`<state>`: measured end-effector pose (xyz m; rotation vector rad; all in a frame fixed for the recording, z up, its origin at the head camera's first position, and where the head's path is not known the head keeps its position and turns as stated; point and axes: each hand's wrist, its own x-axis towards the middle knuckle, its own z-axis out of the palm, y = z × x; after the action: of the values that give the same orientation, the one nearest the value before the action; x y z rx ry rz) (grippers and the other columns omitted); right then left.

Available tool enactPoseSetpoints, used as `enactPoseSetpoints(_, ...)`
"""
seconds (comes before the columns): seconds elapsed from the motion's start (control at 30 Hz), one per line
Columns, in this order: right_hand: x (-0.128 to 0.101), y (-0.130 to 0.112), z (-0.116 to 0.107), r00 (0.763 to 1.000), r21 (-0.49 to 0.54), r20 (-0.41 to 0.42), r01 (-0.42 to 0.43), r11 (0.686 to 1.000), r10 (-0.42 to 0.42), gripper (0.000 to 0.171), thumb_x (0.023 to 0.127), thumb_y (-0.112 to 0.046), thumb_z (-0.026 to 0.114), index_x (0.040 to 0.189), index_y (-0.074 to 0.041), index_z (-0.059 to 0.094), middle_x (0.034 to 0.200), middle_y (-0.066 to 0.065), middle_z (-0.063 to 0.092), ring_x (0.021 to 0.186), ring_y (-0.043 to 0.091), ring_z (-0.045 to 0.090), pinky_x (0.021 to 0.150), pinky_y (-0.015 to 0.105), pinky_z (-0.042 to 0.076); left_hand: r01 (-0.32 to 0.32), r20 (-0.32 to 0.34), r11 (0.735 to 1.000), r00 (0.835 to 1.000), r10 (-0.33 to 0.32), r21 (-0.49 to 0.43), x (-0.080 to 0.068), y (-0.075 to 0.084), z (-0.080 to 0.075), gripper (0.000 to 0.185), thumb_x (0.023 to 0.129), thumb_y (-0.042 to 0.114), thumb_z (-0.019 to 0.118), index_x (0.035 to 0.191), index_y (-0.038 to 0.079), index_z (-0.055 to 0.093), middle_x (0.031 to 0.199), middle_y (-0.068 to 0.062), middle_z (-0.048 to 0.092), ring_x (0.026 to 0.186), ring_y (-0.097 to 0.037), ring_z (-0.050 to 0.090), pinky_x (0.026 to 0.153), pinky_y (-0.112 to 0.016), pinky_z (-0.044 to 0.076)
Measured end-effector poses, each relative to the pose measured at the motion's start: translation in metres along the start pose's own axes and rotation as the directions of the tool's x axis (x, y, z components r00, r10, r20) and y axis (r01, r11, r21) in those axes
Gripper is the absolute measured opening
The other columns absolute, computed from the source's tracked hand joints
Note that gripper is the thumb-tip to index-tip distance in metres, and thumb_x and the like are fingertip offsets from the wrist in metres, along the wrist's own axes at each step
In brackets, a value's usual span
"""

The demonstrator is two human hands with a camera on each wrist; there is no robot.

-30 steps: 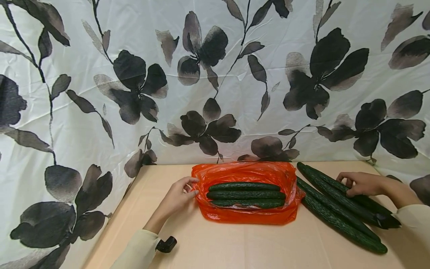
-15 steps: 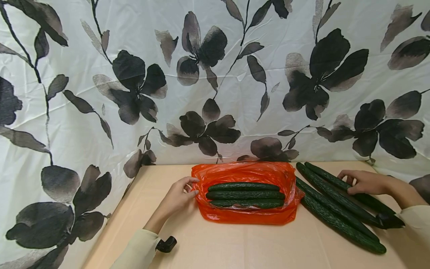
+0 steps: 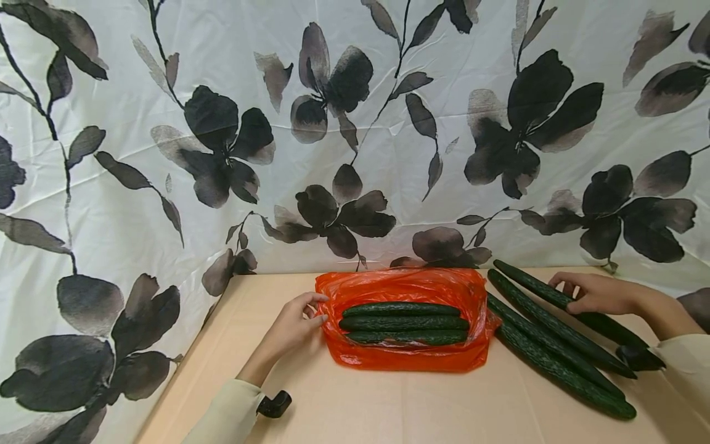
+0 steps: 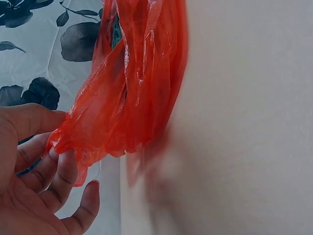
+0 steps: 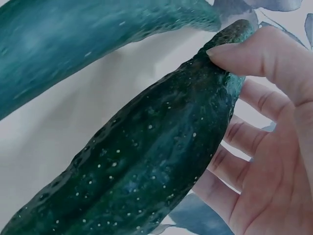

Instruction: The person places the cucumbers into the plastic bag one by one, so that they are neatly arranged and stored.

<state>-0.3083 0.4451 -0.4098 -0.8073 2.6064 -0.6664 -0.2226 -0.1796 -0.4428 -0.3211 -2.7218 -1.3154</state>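
Observation:
My left hand (image 3: 298,319) pinches the left edge of a red plastic bag (image 3: 407,362). In the left wrist view, thumb and fingers of the left hand (image 4: 36,166) hold the thin crumpled plastic (image 4: 142,78). Three dark green cucumbers (image 3: 403,322) lie side by side inside the bag's opening. My right hand (image 3: 604,295) grips a cucumber (image 3: 529,283) at the right of the table. Up close, the thumb of the right hand (image 5: 274,112) presses on the narrow end of this bumpy cucumber (image 5: 142,152), with fingers behind it.
Three more cucumbers (image 3: 560,330) lie slanted between the bag and the held one. The beige tabletop (image 3: 388,407) ends at a floral curtain (image 3: 355,123) behind. A black wrist device (image 3: 274,404) sits by the left sleeve, another (image 3: 638,356) by the right.
The right hand has shifted its cucumber away from the neighbouring one, slightly back and to the left at its far end, widening the gap. Left hand and bag have stayed put.

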Motion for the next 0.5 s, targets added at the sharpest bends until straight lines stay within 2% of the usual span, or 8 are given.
enactPoseSetpoints(0.17, 0.006, -0.014, -0.004, 1.0, -0.035, -0.022, 0.006, 0.999, -0.007, 0.051, 0.09, -0.015, 0.072, 0.132, 0.003, 0.051, 0.113, 0.012, 0.06, 0.091, 0.014, 0.062, 0.07, 0.029, 0.055, 0.004, -0.007, 1.0, 1.0, -0.004, 0.011, 0.0, 0.0, 0.001, 0.035, 0.087, 0.001, 0.075, 0.121, 0.007, 0.069, 0.095, -0.002, 0.062, 0.083, -0.017, 0.056, 0.069, -0.025, 0.045)
enactPoseSetpoints(0.3, 0.011, -0.023, -0.008, 0.999, -0.009, 0.003, -0.034, 0.999, 0.034, 0.054, 0.091, -0.017, 0.071, 0.136, 0.002, 0.048, 0.114, 0.013, 0.058, 0.095, 0.023, 0.063, 0.07, 0.029, 0.054, -0.01, -0.009, 1.0, 1.0, 0.01, 0.009, 0.0, 0.0, 0.001, 0.035, 0.087, 0.001, 0.075, 0.121, 0.007, 0.069, 0.094, -0.002, 0.062, 0.082, -0.017, 0.055, 0.069, -0.025, 0.045)
enactPoseSetpoints(0.5, 0.022, -0.034, -0.014, 0.998, 0.028, 0.039, -0.051, 0.998, 0.05, 0.058, 0.091, -0.018, 0.072, 0.138, 0.003, 0.044, 0.11, 0.013, 0.059, 0.095, 0.023, 0.065, 0.071, 0.031, 0.056, -0.006, -0.002, 1.0, 1.0, 0.006, 0.0, 0.0, 0.001, 0.002, 0.033, 0.088, 0.005, 0.076, 0.121, 0.006, 0.069, 0.094, -0.001, 0.062, 0.083, -0.018, 0.057, 0.07, -0.026, 0.046)
